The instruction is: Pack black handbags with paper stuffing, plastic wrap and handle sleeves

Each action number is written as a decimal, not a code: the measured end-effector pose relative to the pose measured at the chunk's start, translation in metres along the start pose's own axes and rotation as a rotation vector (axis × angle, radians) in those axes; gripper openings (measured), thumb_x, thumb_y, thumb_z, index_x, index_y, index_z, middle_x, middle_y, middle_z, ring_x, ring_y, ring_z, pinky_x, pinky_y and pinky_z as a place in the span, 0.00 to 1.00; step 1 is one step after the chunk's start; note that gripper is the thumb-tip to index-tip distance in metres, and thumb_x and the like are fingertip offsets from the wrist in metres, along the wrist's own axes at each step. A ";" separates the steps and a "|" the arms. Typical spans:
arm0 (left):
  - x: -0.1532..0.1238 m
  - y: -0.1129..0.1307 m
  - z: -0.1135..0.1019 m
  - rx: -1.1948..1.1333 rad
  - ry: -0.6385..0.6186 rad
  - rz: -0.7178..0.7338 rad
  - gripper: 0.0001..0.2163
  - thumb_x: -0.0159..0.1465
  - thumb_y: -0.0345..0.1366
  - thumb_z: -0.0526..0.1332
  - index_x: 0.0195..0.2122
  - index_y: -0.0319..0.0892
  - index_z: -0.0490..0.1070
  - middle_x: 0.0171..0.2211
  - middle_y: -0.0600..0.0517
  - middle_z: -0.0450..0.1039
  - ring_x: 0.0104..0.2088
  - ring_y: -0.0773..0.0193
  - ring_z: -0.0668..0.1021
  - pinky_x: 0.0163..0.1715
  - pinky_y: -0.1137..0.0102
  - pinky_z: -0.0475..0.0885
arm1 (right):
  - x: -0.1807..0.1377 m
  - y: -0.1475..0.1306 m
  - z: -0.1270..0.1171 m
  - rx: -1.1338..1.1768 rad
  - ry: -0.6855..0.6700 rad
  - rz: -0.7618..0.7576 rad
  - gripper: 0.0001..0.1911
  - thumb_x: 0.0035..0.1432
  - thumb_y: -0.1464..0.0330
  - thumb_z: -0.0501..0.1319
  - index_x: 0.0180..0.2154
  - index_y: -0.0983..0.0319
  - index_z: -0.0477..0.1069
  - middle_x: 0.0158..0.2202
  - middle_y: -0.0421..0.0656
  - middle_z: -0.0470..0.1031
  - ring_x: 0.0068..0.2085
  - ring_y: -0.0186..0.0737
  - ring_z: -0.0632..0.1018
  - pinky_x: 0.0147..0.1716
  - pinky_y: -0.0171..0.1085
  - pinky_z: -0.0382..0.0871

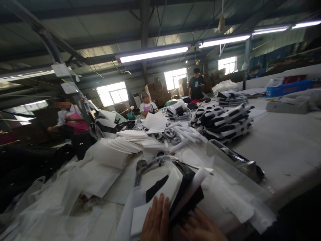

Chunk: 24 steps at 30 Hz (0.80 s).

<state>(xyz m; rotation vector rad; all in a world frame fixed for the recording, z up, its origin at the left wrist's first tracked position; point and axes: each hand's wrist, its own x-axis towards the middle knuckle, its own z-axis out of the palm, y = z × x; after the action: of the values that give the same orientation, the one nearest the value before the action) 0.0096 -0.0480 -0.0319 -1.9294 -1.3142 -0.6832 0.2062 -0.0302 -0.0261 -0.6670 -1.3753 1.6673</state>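
At the worktop's near edge, the left hand (156, 219) lies flat, fingers spread, on a white and black folded piece (173, 190). The right hand (200, 227) rests open just beside it, touching its dark underside. White bags (110, 155) lie beyond; stacked black-and-white pieces (227, 122) sit farther back

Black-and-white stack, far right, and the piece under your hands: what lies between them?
Head view: a tape dispenser and loose white sheets lie between the stack and the piece.
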 end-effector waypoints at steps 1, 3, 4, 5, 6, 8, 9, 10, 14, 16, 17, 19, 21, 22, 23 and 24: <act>0.001 -0.005 -0.001 -0.009 0.004 -0.008 0.31 0.67 0.22 0.48 0.71 0.41 0.44 0.59 0.46 0.72 0.61 0.58 0.73 0.56 0.67 0.72 | 0.002 -0.006 0.000 0.024 -0.014 0.029 0.27 0.59 0.59 0.64 0.59 0.56 0.68 0.53 0.47 0.78 0.54 0.50 0.79 0.52 0.45 0.74; 0.005 -0.012 -0.002 -0.025 0.005 -0.049 0.31 0.68 0.24 0.49 0.72 0.40 0.43 0.60 0.45 0.71 0.62 0.58 0.72 0.57 0.67 0.71 | 0.005 -0.022 -0.008 -0.091 -0.021 0.049 0.28 0.59 0.59 0.64 0.59 0.59 0.68 0.52 0.50 0.79 0.52 0.50 0.79 0.52 0.45 0.73; 0.007 -0.015 -0.003 -0.031 0.001 -0.071 0.31 0.68 0.25 0.49 0.72 0.41 0.42 0.61 0.45 0.70 0.62 0.58 0.71 0.58 0.67 0.71 | 0.006 -0.031 -0.017 -0.251 -0.012 0.028 0.24 0.60 0.60 0.63 0.57 0.60 0.71 0.50 0.49 0.80 0.51 0.49 0.80 0.51 0.44 0.74; 0.009 -0.018 -0.004 -0.037 -0.009 -0.088 0.31 0.68 0.25 0.49 0.72 0.41 0.41 0.61 0.44 0.69 0.63 0.58 0.70 0.58 0.66 0.71 | 0.008 -0.040 -0.028 -0.478 0.014 -0.015 0.19 0.63 0.61 0.61 0.53 0.60 0.75 0.48 0.49 0.81 0.49 0.47 0.81 0.50 0.42 0.74; 0.010 -0.019 -0.005 -0.042 -0.021 -0.100 0.31 0.68 0.25 0.49 0.72 0.41 0.40 0.62 0.44 0.69 0.63 0.58 0.69 0.58 0.66 0.71 | 0.011 -0.047 -0.042 -0.722 0.051 -0.062 0.15 0.65 0.63 0.58 0.48 0.59 0.78 0.46 0.47 0.81 0.47 0.45 0.81 0.49 0.40 0.74; 0.013 -0.021 -0.006 -0.044 -0.039 -0.123 0.32 0.69 0.26 0.49 0.72 0.42 0.39 0.63 0.44 0.67 0.64 0.58 0.69 0.58 0.65 0.72 | 0.018 -0.058 -0.073 -1.143 0.148 -0.120 0.14 0.66 0.66 0.56 0.44 0.58 0.79 0.45 0.46 0.81 0.44 0.44 0.81 0.46 0.40 0.75; 0.014 -0.022 -0.006 -0.039 -0.043 -0.138 0.32 0.69 0.27 0.49 0.72 0.42 0.39 0.63 0.45 0.67 0.63 0.58 0.69 0.58 0.65 0.72 | 0.023 -0.061 -0.089 -1.248 0.190 -0.120 0.13 0.65 0.66 0.57 0.44 0.59 0.79 0.46 0.48 0.80 0.45 0.47 0.81 0.47 0.43 0.74; 0.014 -0.023 -0.006 -0.034 -0.042 -0.152 0.32 0.69 0.27 0.50 0.72 0.43 0.39 0.63 0.45 0.67 0.63 0.58 0.70 0.57 0.65 0.72 | 0.027 -0.063 -0.104 -1.322 0.221 -0.116 0.13 0.62 0.66 0.59 0.46 0.59 0.78 0.47 0.49 0.79 0.47 0.51 0.80 0.48 0.47 0.73; 0.015 -0.026 -0.004 -0.039 -0.026 -0.147 0.33 0.68 0.27 0.50 0.72 0.43 0.40 0.63 0.46 0.67 0.62 0.59 0.71 0.57 0.67 0.73 | 0.044 -0.066 -0.149 -1.458 0.200 -0.100 0.21 0.50 0.74 0.66 0.48 0.59 0.78 0.51 0.51 0.78 0.55 0.59 0.74 0.55 0.54 0.67; 0.015 -0.027 -0.004 -0.066 -0.024 -0.176 0.33 0.68 0.27 0.50 0.72 0.44 0.40 0.64 0.47 0.67 0.63 0.58 0.71 0.58 0.66 0.72 | 0.050 -0.070 -0.164 -1.503 0.144 -0.100 0.27 0.47 0.81 0.62 0.50 0.58 0.78 0.56 0.51 0.75 0.59 0.57 0.72 0.57 0.53 0.65; 0.016 -0.027 -0.003 -0.081 -0.025 -0.202 0.33 0.68 0.27 0.50 0.72 0.44 0.39 0.64 0.48 0.66 0.63 0.58 0.70 0.59 0.66 0.71 | 0.054 -0.073 -0.170 -1.520 0.115 -0.100 0.30 0.46 0.83 0.60 0.51 0.58 0.77 0.59 0.51 0.73 0.61 0.57 0.70 0.58 0.53 0.64; 0.016 -0.026 -0.003 -0.105 -0.020 -0.231 0.33 0.67 0.26 0.50 0.72 0.46 0.39 0.65 0.49 0.65 0.64 0.58 0.69 0.59 0.65 0.71 | 0.061 -0.081 -0.178 -1.543 0.053 -0.102 0.32 0.46 0.85 0.58 0.50 0.57 0.78 0.62 0.51 0.70 0.63 0.56 0.68 0.60 0.53 0.62; 0.016 -0.025 -0.001 -0.124 -0.017 -0.227 0.34 0.67 0.25 0.50 0.72 0.46 0.39 0.65 0.49 0.65 0.64 0.59 0.69 0.59 0.65 0.71 | 0.070 -0.090 -0.183 -1.546 -0.016 -0.109 0.25 0.47 0.85 0.59 0.41 0.57 0.81 0.62 0.49 0.71 0.64 0.55 0.68 0.61 0.52 0.60; 0.015 -0.025 0.000 -0.130 -0.015 -0.220 0.34 0.67 0.25 0.50 0.72 0.46 0.39 0.65 0.49 0.65 0.64 0.59 0.68 0.59 0.65 0.71 | 0.074 -0.093 -0.184 -1.539 -0.049 -0.112 0.20 0.49 0.84 0.60 0.36 0.58 0.82 0.60 0.48 0.73 0.63 0.54 0.69 0.61 0.51 0.60; 0.014 -0.025 0.002 -0.136 -0.013 -0.211 0.34 0.66 0.25 0.50 0.72 0.46 0.39 0.65 0.49 0.65 0.65 0.59 0.68 0.59 0.65 0.71 | 0.079 -0.097 -0.185 -1.529 -0.073 -0.116 0.15 0.51 0.83 0.61 0.32 0.59 0.81 0.58 0.47 0.75 0.62 0.52 0.71 0.61 0.50 0.61; 0.013 -0.025 0.003 -0.140 -0.011 -0.204 0.34 0.66 0.25 0.50 0.72 0.46 0.40 0.65 0.49 0.65 0.65 0.59 0.68 0.59 0.66 0.71 | 0.085 -0.101 -0.185 -1.516 -0.086 -0.118 0.11 0.55 0.80 0.62 0.30 0.60 0.79 0.56 0.46 0.76 0.60 0.50 0.72 0.61 0.49 0.62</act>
<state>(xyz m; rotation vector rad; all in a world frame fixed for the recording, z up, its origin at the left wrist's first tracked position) -0.0092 -0.0319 -0.0176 -1.9261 -1.5192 -0.8871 0.3446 0.1399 0.0336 -1.2434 -2.5643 0.2674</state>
